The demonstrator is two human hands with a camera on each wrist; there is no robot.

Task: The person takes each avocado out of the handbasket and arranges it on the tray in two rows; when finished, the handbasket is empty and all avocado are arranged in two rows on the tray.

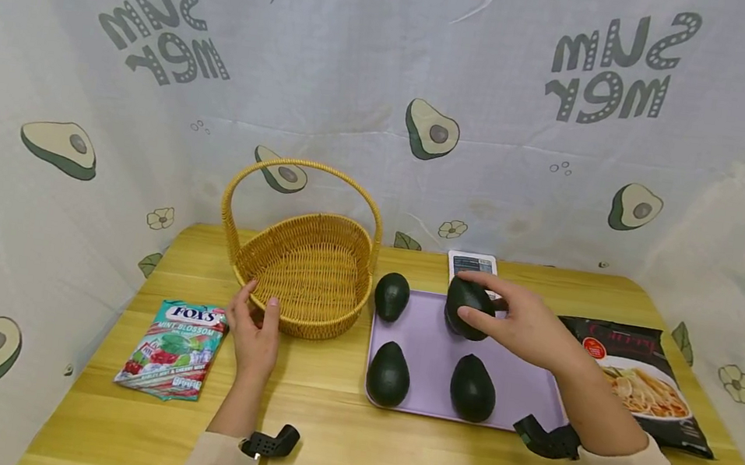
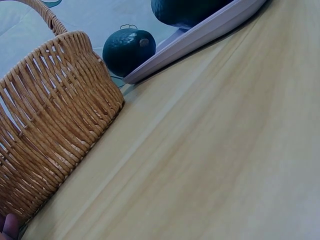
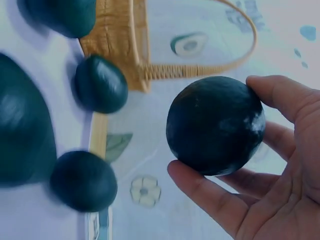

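Note:
My right hand (image 1: 523, 323) grips a dark green avocado (image 1: 466, 300), thumb on one side and fingertips on the other, above the back of the lilac tray (image 1: 517, 369). In the right wrist view this held avocado (image 3: 215, 125) is off the tray, and another avocado (image 3: 82, 180) shows beside it. More avocados lie on the tray, among them one at front left (image 1: 389, 374), one at front middle (image 1: 473, 388) and one at back left (image 1: 392, 296). Relaxed fingers of my left hand (image 1: 255, 339) rest at the front rim of a wicker basket (image 1: 310, 275).
A candy bag (image 1: 175, 352) lies left of the basket. Right of the tray is a black noodle packet (image 1: 642, 386), partly behind my right forearm. A white label-like card (image 1: 472, 264) lies behind the tray. A printed curtain (image 1: 366, 67) hangs behind the wooden table (image 1: 330, 447).

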